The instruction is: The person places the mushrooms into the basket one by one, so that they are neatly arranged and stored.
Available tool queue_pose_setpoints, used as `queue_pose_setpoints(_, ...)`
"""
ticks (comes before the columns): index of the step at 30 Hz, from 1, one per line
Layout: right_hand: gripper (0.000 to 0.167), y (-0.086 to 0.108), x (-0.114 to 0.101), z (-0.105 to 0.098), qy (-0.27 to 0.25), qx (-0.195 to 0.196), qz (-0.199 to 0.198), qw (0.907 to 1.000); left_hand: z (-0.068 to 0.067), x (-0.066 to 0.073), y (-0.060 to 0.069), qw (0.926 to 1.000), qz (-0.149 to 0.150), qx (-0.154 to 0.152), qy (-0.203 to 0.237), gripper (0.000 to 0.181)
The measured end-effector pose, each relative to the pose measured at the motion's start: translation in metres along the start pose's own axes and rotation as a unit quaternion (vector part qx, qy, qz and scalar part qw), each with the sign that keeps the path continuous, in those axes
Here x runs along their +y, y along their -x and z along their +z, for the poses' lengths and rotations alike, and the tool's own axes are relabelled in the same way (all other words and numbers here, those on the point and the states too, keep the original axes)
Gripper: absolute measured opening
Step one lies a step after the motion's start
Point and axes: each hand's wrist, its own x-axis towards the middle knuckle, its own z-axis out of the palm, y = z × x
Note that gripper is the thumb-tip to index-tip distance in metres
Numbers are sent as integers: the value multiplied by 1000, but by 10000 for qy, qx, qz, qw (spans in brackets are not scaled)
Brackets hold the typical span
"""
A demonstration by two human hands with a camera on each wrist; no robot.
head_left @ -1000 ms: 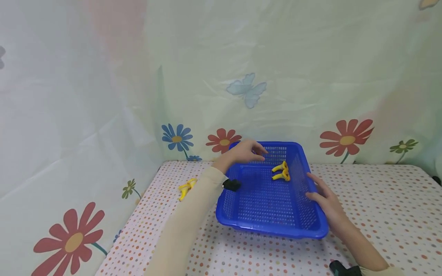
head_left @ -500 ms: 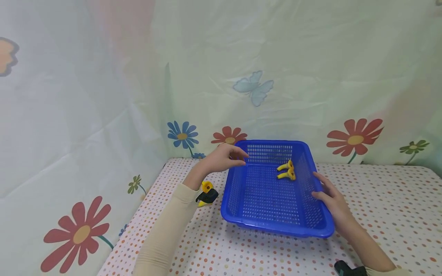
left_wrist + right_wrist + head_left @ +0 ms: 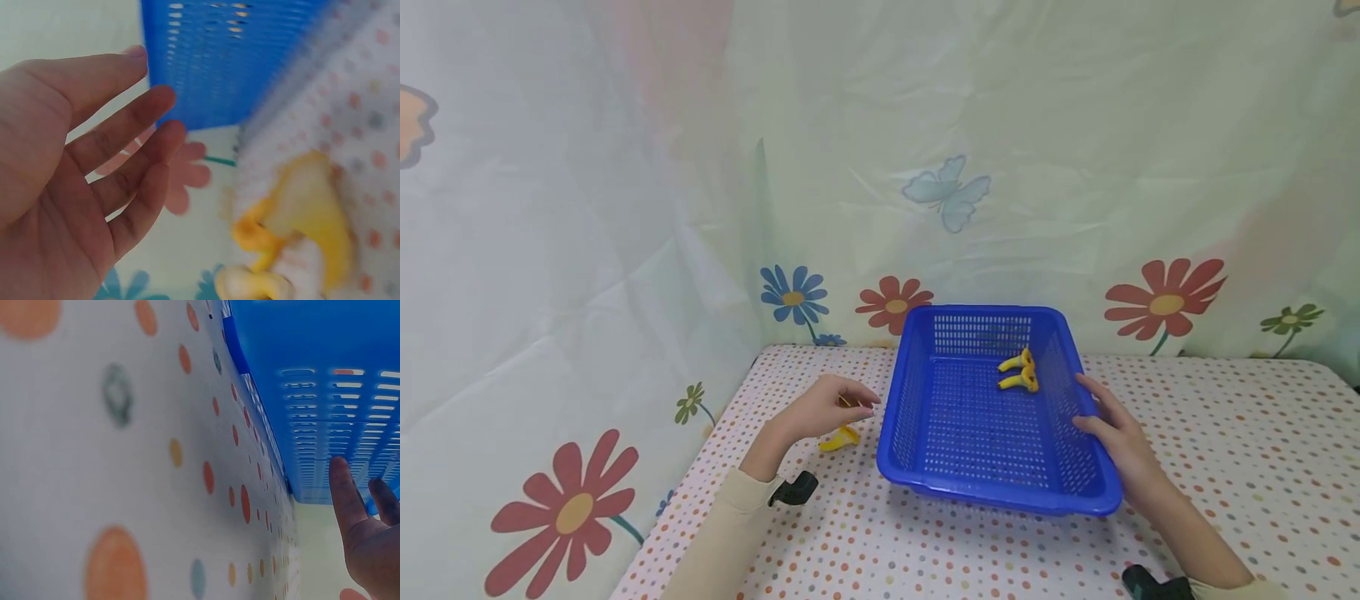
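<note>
My left hand (image 3: 831, 407) hovers left of the blue basket (image 3: 1000, 498), above yellow trumpet-shaped mushrooms (image 3: 838, 440) on the table. Its fingers are loosely bent, apart from the thumb, and hold nothing. In the left wrist view, blurred yellow mushrooms (image 3: 334, 231) lie below the hand (image 3: 81, 169); an overlap makes their number unclear. Two similar mushrooms (image 3: 1018, 381) lie inside the basket near its right wall. My right hand (image 3: 1118, 435) rests against the basket's right rim. In the right wrist view, extended fingers (image 3: 345, 494) touch the outer slotted wall.
A white cloth with coloured dots (image 3: 1232, 442) covers the table. Behind and to the left hangs a pale curtain (image 3: 1037, 167) printed with flowers and a butterfly. Dark bands (image 3: 796, 489) with small devices sit at both wrists.
My left hand has moved from over the basket, leftward and down, to above the mushrooms on the table. The right hand has stayed at the basket's rim.
</note>
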Motion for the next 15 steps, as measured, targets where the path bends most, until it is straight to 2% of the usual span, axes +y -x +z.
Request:
queue_pose_setpoints(6,69,-1,-2,-1,7,30,4,10000,6,-25,16,9999,-104,-56,9,24)
queue_pose_setpoints(15,69,1,-2,-1,-46,-10,90,9999,14,-60,33,9988,-370,294,129,22)
